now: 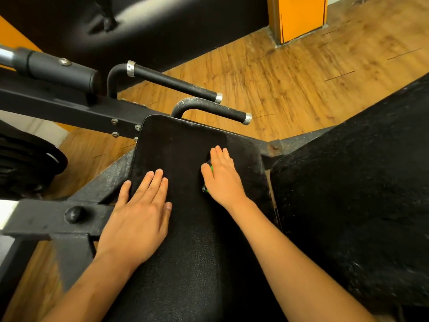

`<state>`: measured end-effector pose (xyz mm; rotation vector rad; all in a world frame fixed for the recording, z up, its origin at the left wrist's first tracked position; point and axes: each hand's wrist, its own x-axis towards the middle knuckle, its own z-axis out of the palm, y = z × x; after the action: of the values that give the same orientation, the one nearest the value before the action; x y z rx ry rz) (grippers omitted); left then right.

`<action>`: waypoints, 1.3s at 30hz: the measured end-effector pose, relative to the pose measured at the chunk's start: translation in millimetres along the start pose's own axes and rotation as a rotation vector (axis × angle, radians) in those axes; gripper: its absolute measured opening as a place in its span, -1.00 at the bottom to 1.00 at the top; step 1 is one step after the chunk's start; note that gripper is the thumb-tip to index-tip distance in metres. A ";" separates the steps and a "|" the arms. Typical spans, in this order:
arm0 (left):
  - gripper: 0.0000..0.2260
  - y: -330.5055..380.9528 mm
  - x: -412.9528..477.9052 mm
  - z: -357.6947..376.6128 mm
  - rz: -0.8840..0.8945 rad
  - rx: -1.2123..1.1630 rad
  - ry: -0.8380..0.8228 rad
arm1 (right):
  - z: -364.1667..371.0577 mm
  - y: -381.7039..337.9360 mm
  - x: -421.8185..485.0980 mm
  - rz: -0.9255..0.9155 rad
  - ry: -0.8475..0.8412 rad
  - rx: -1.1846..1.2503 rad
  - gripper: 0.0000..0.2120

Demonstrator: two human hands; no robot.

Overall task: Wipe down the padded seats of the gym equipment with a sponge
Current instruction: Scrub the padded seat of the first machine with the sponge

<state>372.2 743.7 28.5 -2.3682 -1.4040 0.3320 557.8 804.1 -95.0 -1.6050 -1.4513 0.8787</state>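
Two flat hands lie on the black padded seat (181,145). The left grip (139,212), fingers straight and holding nothing, rests at the seat's left edge with its thumb over the rim. The right grip (222,175), fingers also straight, presses a mostly hidden green-edged sponge (210,168) right of centre. Bare padding runs ahead toward a black handle (216,110). A second pad (359,182) sits to the right, over a wood-plank floor (301,77).

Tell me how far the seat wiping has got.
Done: the near part of the seat pad looks dark and clean. In hand: the right hand presses the sponge flat on the pad's middle, while the left hand rests on its left edge. Left: the pad's far right corner looks greyish, and the neighbouring pad looks speckled with dust.
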 end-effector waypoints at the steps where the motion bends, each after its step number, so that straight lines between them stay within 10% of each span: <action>1: -0.45 -0.1 0.1 0.1 0.000 -0.001 -0.001 | -0.1 -0.2 2.8 -0.005 0.005 -0.005 -0.43; 39: -0.42 1.9 2.8 -3.5 -0.028 0.001 -0.086 | -3.6 5.5 11.5 0.018 0.028 -0.002 -0.45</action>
<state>376.4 744.7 30.8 -2.3569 -1.4732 0.4313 564.8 814.9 -98.2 -1.6277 -1.4210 0.8615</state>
